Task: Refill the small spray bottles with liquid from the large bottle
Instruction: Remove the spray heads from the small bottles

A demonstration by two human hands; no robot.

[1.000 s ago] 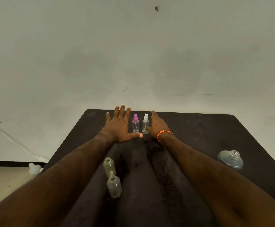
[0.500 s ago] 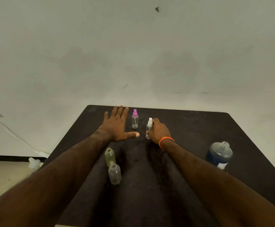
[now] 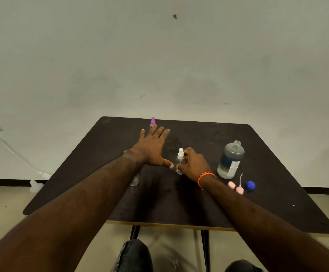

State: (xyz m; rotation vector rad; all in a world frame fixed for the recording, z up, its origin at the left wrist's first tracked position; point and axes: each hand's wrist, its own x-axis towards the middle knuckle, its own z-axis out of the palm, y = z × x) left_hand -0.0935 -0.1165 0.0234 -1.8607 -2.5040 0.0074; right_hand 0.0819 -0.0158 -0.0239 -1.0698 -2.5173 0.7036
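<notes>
The square wooden table [image 3: 208,193] is a very dark brown, nearly black, with a thin yellowish strip along its near edge. On it, the small clear plastic spray bottle [image 3: 180,162] wears a white nozzle, and the other small spray bottle at the far edge [image 3: 153,121] has a pinkish-purple one. The large clear glass bottle [image 3: 230,160] carries a dark blue label with a white patch, its liquid pale and colourless. Beside it lie two pale pink caps [image 3: 236,187] and a round bright blue screw cap [image 3: 250,185]. A woven orange wristband [image 3: 206,178] rings the right wrist. The plain wall [image 3: 159,55] is greyish off-white with faint smudges, above a black skirting strip [image 3: 6,182] and a beige floor [image 3: 2,209]
</notes>
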